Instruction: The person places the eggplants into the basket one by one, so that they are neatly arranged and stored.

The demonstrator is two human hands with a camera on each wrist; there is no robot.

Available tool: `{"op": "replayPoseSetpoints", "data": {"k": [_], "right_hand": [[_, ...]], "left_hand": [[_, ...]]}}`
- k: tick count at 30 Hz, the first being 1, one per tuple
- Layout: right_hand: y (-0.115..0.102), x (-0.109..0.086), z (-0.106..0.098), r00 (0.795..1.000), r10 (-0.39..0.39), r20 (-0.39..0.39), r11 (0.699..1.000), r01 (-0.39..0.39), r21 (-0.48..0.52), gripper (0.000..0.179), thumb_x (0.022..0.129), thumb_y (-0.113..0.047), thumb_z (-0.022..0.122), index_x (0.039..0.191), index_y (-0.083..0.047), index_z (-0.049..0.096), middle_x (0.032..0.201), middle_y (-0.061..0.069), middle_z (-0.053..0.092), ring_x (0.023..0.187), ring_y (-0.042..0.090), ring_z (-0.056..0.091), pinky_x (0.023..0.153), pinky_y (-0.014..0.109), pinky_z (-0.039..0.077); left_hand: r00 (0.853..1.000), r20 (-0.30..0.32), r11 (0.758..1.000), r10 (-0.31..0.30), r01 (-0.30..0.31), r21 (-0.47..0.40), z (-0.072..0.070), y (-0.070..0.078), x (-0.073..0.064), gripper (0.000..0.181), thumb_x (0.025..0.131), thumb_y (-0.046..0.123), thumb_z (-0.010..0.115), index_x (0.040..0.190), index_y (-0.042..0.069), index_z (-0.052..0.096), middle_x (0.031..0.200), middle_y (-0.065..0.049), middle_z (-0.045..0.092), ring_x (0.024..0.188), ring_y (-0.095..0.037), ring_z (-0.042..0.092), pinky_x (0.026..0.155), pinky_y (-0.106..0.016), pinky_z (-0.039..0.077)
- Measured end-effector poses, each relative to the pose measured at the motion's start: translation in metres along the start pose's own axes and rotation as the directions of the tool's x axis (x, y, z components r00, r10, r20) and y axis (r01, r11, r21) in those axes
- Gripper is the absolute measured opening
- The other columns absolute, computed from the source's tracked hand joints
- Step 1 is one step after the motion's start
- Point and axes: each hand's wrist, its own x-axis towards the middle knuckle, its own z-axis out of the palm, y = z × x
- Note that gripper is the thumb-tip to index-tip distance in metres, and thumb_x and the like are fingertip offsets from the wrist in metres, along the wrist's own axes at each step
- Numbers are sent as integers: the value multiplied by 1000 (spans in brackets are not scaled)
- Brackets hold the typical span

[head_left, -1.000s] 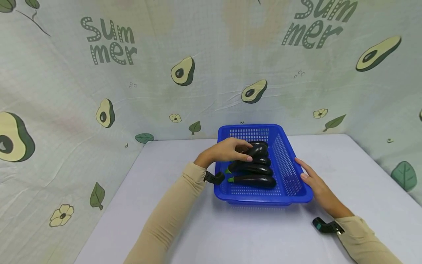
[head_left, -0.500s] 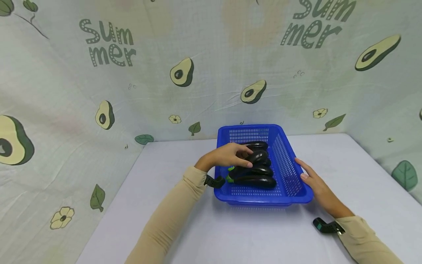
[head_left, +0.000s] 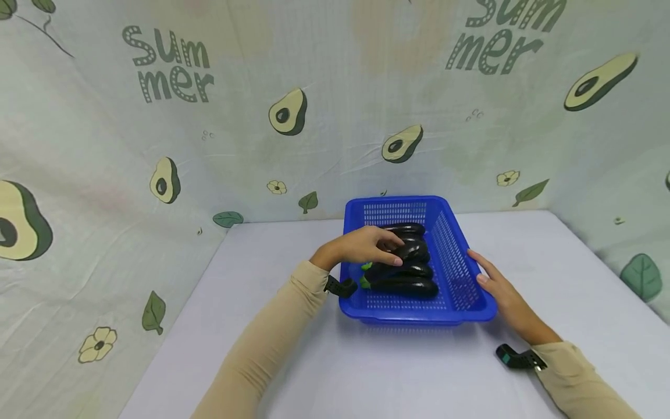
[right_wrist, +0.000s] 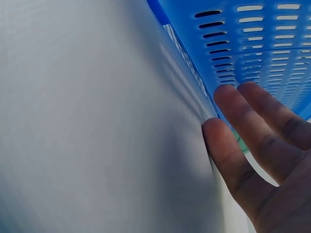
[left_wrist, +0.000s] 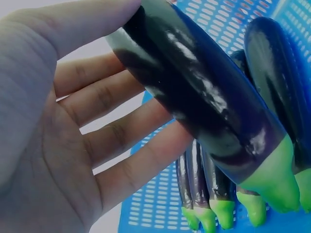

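My left hand reaches into a blue perforated plastic basket. It grips a glossy dark purple eggplant between thumb and fingers; in the left wrist view its green stem end points to the lower right. Several more eggplants lie side by side in the basket, partly hidden behind the left hand in the head view. On the basket's right side rests my right hand. Its extended fingers touch the outer wall in the right wrist view, and the thumb lies near the rim.
The basket stands on a white tabletop near its back edge. Behind and at the sides hangs a pale cloth printed with avocados and leaves. Each wrist wears a black strap.
My left hand has come slightly toward the front of the basket with the eggplant, uncovering the eggplant at the back. The right hand and basket have stayed in place.
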Motion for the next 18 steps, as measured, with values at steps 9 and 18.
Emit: {"op": "replayPoseSetpoints", "data": {"k": [9,18], "right_hand": [[1,-1,-1,1000,-13,-6,1000,13,-29,54,111,-28,29,163,-27,13,164,20,8,139,54,22,102,28,37],[4,0,-2,999,-51,-5,998,51,-37,54,111,-24,28,163,-24,13,162,23,14,131,49,34,90,12,38]], "left_hand": [[1000,26,1000,2,-3,7,-3,7,6,50,94,39,71,135,13,63,121,4,66,97,-6,63,82,-23,52],[991,132,996,-23,33,-77,4,7,7,50,93,33,73,135,8,62,117,0,64,88,-15,66,77,-33,57]]}}
